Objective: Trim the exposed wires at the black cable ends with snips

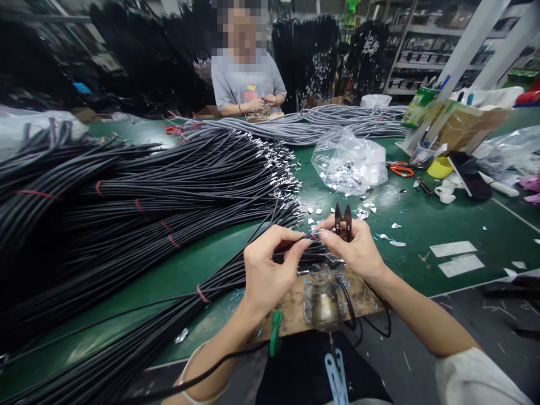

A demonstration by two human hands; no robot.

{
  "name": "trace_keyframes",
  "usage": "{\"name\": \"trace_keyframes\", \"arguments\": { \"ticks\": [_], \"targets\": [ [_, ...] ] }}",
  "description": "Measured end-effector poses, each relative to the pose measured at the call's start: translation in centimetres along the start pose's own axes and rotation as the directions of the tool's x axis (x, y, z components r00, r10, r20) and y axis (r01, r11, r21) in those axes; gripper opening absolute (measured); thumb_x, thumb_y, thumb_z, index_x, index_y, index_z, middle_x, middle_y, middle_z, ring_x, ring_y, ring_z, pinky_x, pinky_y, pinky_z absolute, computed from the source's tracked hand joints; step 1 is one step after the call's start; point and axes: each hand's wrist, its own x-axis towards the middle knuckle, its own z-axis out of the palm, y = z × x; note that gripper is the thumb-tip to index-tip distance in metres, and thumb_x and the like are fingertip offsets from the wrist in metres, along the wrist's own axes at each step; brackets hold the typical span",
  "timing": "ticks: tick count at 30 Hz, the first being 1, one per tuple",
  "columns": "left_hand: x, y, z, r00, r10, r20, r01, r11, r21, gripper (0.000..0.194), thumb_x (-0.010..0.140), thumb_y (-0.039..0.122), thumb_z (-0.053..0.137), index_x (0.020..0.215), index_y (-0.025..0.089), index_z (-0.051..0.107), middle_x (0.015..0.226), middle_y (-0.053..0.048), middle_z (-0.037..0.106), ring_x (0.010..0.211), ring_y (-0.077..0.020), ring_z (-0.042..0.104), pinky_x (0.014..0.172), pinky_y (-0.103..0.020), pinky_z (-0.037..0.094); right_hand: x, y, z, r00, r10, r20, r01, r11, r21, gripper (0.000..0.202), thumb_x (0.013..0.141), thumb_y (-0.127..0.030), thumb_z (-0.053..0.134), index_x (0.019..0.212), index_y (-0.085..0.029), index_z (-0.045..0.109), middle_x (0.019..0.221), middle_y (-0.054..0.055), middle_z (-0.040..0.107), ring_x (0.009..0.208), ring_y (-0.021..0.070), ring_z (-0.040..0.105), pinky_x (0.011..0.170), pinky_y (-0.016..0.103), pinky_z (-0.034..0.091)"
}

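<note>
My left hand pinches the end of a black cable, thumb and finger closed on it. Beside it, my right hand has its thumb and finger together at the thin coloured wires at that cable's tip. Dark snips stand up out of my right hand, blades apart and pointing away from me. Below both hands a small metal device sits on a stained wooden board. A bundle of black cables tied with a red band runs under my left hand.
Large bundles of black cables cover the left of the green table. Ahead are a clear plastic bag, grey cables and orange-handled scissors. Across the table sits a person with both hands together.
</note>
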Motion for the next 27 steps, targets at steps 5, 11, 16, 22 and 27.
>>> {"name": "trace_keyframes", "arguments": {
  "ticks": [5, 11, 16, 22, 27],
  "targets": [
    [0.3, 0.1, -0.1, 0.970, -0.105, 0.219, 0.152, 0.966, -0.211, 0.026, 0.085, 0.023, 0.058, 0.111, 0.023, 0.059, 0.091, -0.003, 0.061, 0.078, -0.0112, 0.057, 0.062, -0.019, 0.047, 0.2, 0.2, 0.1, 0.998, -0.018, 0.060, 0.014, 0.998, 0.066, 0.014, 0.077, -0.029, 0.064, 0.077, -0.015, 0.064, 0.055, -0.005, 0.048, 0.049, 0.0063, 0.042, 0.047, 0.021, 0.033],
    [0.6, 0.3, -0.6, 0.935, -0.008, 0.353, 0.089, 0.972, -0.216, 0.021, 0.091, 0.023, 0.047, 0.104, 0.022, 0.064, 0.078, -0.002, 0.049, 0.067, -0.0094, 0.047, 0.055, -0.020, 0.039, 0.2, -0.2, 0.1, 0.974, -0.174, 0.145, 0.183, 0.982, -0.050, 0.011, 0.083, -0.024, 0.059, 0.079, -0.015, 0.064, 0.072, 0.000, 0.059, 0.064, 0.0089, 0.051, 0.058, 0.023, 0.041],
    [0.5, 0.1, -0.9, 0.932, 0.020, 0.362, 0.121, 0.924, -0.362, 0.014, 0.090, 0.026, 0.050, 0.085, 0.018, 0.060, 0.073, 0.000, 0.045, 0.057, -0.0067, 0.043, 0.050, -0.021, 0.036, 0.2, -0.6, -0.5, 0.967, -0.252, -0.034, 0.238, 0.944, -0.229, 0.014, 0.088, -0.026, 0.054, 0.085, -0.016, 0.064, 0.079, 0.002, 0.061, 0.071, 0.0110, 0.055, 0.064, 0.025, 0.044],
    [0.6, 0.0, -1.1, 0.927, 0.002, 0.376, 0.163, 0.899, -0.407, 0.013, 0.089, 0.028, 0.052, 0.082, 0.018, 0.058, 0.074, 0.001, 0.045, 0.049, -0.0036, 0.043, 0.044, -0.019, 0.034, -0.3, -0.5, -0.5, 0.834, -0.506, 0.222, 0.551, 0.790, -0.270, 0.023, 0.083, -0.010, 0.052, 0.101, -0.019, 0.064, 0.089, 0.004, 0.061, 0.079, 0.0127, 0.057, 0.067, 0.027, 0.048],
    [0.6, 0.2, -1.3, 0.902, -0.069, 0.426, 0.237, 0.904, -0.356, 0.015, 0.088, 0.030, 0.054, 0.085, 0.018, 0.061, 0.071, 0.000, 0.046, 0.047, -0.0032, 0.039, 0.039, -0.017, 0.030, -0.4, -0.1, -0.6, 0.778, -0.566, 0.274, 0.629, 0.694, -0.352, 0.023, 0.080, -0.005, 0.047, 0.095, -0.016, 0.060, 0.088, 0.005, 0.060, 0.079, 0.0130, 0.056, 0.064, 0.026, 0.048]
  ]
}}
